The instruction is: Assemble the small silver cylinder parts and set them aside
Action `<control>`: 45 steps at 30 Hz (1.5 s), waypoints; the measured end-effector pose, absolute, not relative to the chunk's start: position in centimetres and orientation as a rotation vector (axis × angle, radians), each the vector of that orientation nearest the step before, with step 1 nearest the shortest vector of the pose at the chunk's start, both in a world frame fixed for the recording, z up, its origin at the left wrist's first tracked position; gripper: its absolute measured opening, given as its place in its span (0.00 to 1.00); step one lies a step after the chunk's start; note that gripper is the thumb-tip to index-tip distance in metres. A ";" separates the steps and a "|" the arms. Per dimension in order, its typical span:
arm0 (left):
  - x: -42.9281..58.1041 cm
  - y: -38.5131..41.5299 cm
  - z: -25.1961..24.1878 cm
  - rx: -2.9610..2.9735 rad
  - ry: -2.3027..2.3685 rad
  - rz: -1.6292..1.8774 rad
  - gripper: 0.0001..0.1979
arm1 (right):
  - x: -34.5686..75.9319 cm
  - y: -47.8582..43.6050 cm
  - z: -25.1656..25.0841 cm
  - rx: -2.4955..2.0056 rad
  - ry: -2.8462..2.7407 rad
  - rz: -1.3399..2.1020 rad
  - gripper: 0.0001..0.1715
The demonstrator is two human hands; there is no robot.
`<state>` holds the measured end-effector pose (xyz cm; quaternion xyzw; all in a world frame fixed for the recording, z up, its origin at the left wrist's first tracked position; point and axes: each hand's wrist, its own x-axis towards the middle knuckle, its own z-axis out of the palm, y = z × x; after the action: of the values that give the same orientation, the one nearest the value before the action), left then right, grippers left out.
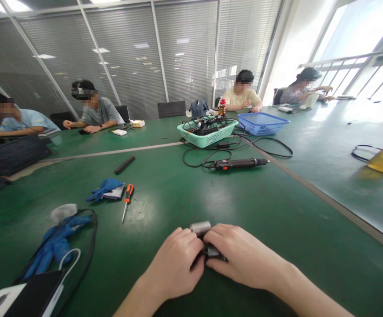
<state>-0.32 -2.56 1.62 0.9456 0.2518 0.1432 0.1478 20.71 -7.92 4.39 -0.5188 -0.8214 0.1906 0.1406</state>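
Close to the front of the green table, my left hand (180, 259) and my right hand (244, 255) meet around a small dark part with silver metal cylinders (200, 227). One cylinder, looking like a small motor, sticks up past my fingertips. A second grey, shiny piece (213, 252) shows under my right fingers. Both hands are closed on the part, and my fingers hide most of it, so its exact kind cannot be made out. Further forward and left lies a screwdriver (127, 200) with an orange and black handle.
An electric screwdriver (241, 164) with a looped cable lies ahead. Behind it stand a green basket (204, 140) of cables and parts and a blue basket (264, 125). Blue gloves (51, 246), a phone (34, 295) and a black bar (124, 165) lie left. Several people sit across the table.
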 end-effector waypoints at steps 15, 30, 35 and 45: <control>-0.4 -2.6 1.7 2.753 0.689 0.377 0.03 | 20.7 -7.9 4.4 -1.486 -2.375 0.573 0.05; -0.3 -2.6 1.5 2.763 0.677 0.372 0.02 | 20.8 -8.0 4.4 -1.484 -2.368 0.578 0.07; -0.3 -2.6 1.7 2.711 0.654 0.362 0.06 | 20.7 -8.0 4.6 -1.489 -2.375 0.590 0.06; -0.3 -2.6 1.7 2.700 0.638 0.325 0.06 | 20.7 -7.9 4.5 -1.474 -2.388 0.586 0.07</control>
<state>-0.30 -2.59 1.72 0.9520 0.2250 0.1146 0.1730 20.67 -7.86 4.52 -0.5092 -0.8252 0.2026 0.1369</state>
